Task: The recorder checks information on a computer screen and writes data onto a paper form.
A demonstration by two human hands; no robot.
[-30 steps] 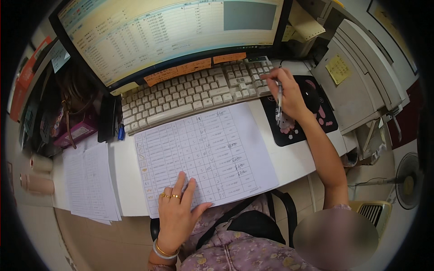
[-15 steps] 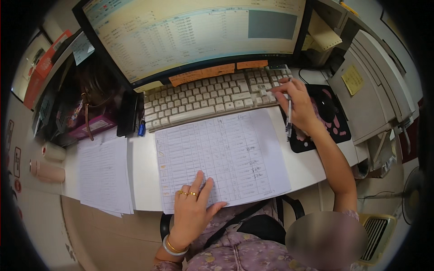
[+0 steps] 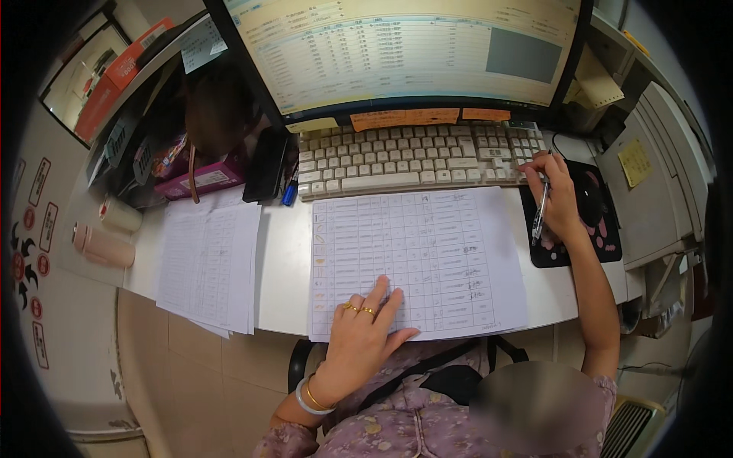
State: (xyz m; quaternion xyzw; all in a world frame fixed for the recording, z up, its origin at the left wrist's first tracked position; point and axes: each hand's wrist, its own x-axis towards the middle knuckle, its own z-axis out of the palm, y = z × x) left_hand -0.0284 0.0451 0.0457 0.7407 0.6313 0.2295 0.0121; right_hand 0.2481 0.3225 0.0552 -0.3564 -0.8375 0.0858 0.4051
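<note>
The right hand (image 3: 556,197) is closed around a pen (image 3: 540,210), held between thumb and fingers, while its fingertips reach to the number keys at the right end of the white keyboard (image 3: 416,158). The pen hangs down from the hand, its long axis almost straight toward the person, with the tip over the edge of the black mouse pad (image 3: 574,217) with pink paw marks. The left hand (image 3: 365,336) lies flat and open on the lower part of the printed table sheet (image 3: 416,263); the fingers are spread, it grips nothing, and two gold rings and bracelets are on it.

The sheet lies between the two hands, just in front of the keyboard, its long side parallel to the keyboard and the desk edge (image 3: 282,324). The left hand is already on it; the right hand is just beside its upper right corner, so the pen needs only a short way to the left and down to reach the rows.

Compared with one second earlier, the right hand has come from the mouse pad side up to the keys, and the left hand sits a little more to the right on the sheet. The view itself has also shifted, so the monitor (image 3: 405,49) now fills more of the top.

Further out, a second pile of papers (image 3: 208,267) lies at the left, well apart from the hands.
</note>
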